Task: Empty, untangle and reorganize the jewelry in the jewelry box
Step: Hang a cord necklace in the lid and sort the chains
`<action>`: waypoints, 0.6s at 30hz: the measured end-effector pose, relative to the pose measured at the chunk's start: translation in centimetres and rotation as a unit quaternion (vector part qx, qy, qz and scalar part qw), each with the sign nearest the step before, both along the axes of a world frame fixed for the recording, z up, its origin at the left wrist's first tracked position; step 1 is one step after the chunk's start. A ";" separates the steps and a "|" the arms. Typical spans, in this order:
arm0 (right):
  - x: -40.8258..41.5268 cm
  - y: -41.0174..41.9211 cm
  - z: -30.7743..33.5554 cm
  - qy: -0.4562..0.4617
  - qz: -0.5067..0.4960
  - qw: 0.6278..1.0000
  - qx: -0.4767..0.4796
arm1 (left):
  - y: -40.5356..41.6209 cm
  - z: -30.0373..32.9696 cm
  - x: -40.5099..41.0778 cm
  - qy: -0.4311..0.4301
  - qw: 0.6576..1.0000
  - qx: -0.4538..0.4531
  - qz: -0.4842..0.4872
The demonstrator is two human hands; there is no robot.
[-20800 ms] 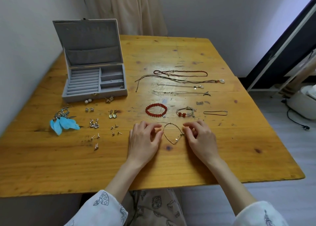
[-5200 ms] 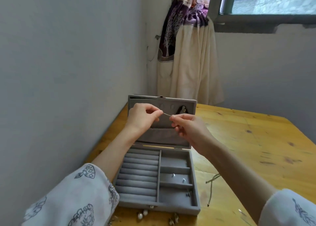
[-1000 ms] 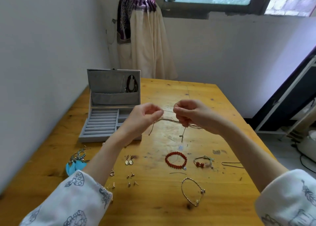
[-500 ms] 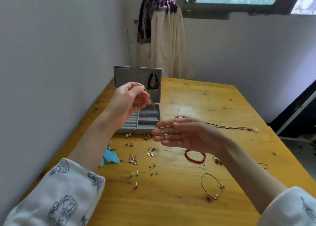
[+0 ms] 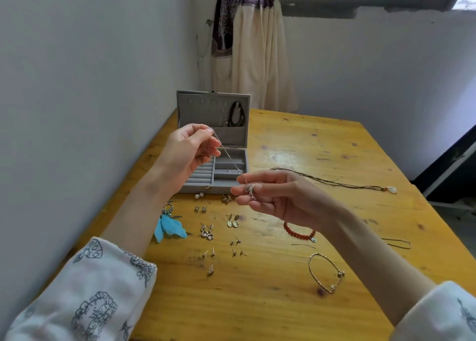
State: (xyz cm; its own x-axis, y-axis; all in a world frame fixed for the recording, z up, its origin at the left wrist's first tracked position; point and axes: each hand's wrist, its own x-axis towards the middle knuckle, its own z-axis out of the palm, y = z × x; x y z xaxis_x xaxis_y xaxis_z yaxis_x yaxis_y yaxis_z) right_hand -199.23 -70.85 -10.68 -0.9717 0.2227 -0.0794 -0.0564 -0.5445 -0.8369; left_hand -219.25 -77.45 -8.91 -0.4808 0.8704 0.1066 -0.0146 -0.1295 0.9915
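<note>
A thin silver chain (image 5: 230,156) runs slantwise between my hands above the table. My left hand (image 5: 190,150) pinches its upper end in front of the open grey jewelry box (image 5: 213,144). My right hand (image 5: 273,196) lies palm up with straight fingers, and the chain's small pendant (image 5: 249,190) rests across them. A dark cord necklace (image 5: 235,114) and a fine chain hang inside the box lid.
On the wooden table (image 5: 296,312) lie blue feather earrings (image 5: 168,227), several stud and drop earrings (image 5: 231,221), a red bead bracelet (image 5: 300,233), a thin bangle (image 5: 325,272), and a brown cord necklace with a white pendant (image 5: 334,183). A wall stands close on the left.
My left hand has lifted the chain's end a little higher toward the box lid. The pendant stays on my right fingers. My view has shifted slightly.
</note>
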 end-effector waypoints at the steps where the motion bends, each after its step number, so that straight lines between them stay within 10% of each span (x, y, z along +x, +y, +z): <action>1: 0.0 0.1 -0.1 -0.004 -0.011 1.000 -0.004 | 0.0 -0.1 0.0 0.003 1.000 -0.002 0.002; 14: -4.8 5.0 0.5 -0.081 -0.099 0.989 0.068 | 2.2 -0.6 -4.3 0.120 0.987 -0.092 0.050; 18: -9.3 7.7 0.2 -0.141 -0.139 0.956 0.217 | 5.0 1.1 -6.9 0.218 0.969 -0.085 0.076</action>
